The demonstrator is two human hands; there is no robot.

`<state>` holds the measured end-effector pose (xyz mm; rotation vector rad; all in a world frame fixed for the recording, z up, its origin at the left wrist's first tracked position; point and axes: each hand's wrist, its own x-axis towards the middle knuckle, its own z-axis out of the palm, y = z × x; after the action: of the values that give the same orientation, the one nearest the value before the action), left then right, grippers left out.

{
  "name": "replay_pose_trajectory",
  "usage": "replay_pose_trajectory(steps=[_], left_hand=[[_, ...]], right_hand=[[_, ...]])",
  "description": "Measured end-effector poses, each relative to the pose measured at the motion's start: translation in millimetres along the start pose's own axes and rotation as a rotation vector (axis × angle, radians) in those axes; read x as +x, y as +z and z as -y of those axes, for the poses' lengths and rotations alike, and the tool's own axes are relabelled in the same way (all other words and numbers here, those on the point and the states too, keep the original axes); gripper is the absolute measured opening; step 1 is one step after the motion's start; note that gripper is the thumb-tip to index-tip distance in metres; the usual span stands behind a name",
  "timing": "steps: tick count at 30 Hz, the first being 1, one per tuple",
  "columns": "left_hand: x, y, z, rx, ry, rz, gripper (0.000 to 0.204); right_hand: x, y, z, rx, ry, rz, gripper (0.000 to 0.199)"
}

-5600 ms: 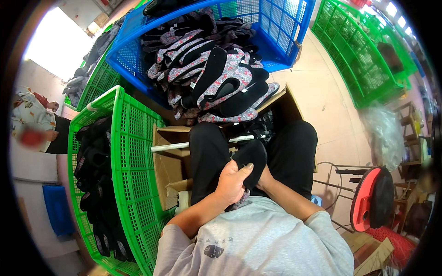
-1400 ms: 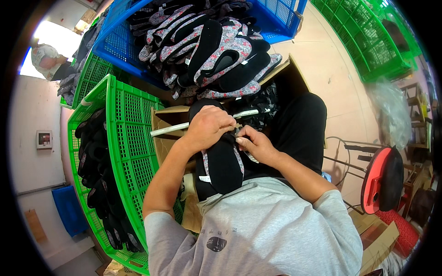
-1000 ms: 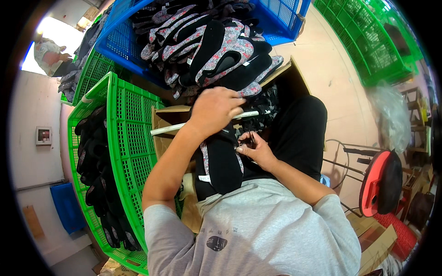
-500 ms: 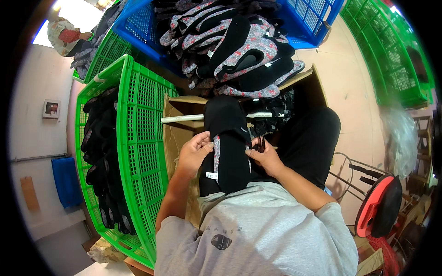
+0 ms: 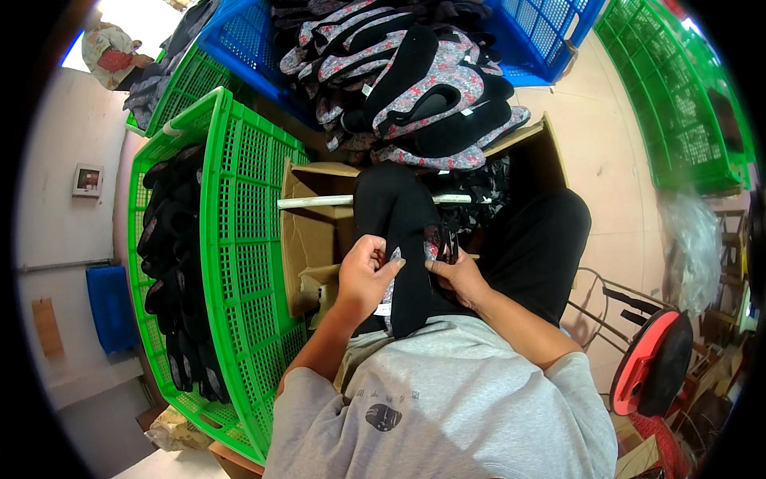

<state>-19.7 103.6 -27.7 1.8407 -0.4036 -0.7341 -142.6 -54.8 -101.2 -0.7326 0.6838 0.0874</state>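
A black fabric shoe upper [image 5: 396, 231] with a floral lining lies over my lap and a white rod [image 5: 319, 201]. My left hand [image 5: 365, 270] pinches its left edge near a small white tag. My right hand [image 5: 453, 275] grips its right edge, where a bit of floral trim shows. Both hands hold the same piece, close to my grey shirt. Beyond it, a pile of black and floral uppers [image 5: 407, 88] fills a blue crate [image 5: 550, 40].
A green crate [image 5: 247, 263] of black uppers stands at my left, an open cardboard box [image 5: 307, 239] between it and my legs. More green crates [image 5: 678, 104] stand far right. A red and black wheel [image 5: 650, 363] sits at right. Another person [image 5: 112, 56] stands far left.
My left hand came down from the pile beyond the rod onto the black upper's left edge. The black upper now lies stretched over the rod, held on both sides.
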Motion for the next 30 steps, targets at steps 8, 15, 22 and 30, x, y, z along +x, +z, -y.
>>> replay_pose_trajectory(steps=[8, 15, 22, 30], left_hand=[[-12.9, 9.8, -6.7, 0.405, 0.374, -0.244, 0.022], [-17.3, 14.5, -1.7, 0.447, 0.463, -0.317, 0.023], [-17.0, 17.1, 8.7, 0.450, 0.548, -0.385, 0.025], [-16.2, 26.3, 7.7, 0.156, 0.340, -0.358, 0.022]], right_hand=[[-9.3, 2.2, 4.2, -0.091, -0.026, -0.017, 0.020], [-6.6, -18.8, -9.4, -0.169, -0.147, 0.066, 0.021], [-3.2, -21.2, -16.3, -0.222, -0.166, 0.048, 0.010], [-15.6, -10.8, -1.1, -0.219, -0.106, -0.054, 0.012]])
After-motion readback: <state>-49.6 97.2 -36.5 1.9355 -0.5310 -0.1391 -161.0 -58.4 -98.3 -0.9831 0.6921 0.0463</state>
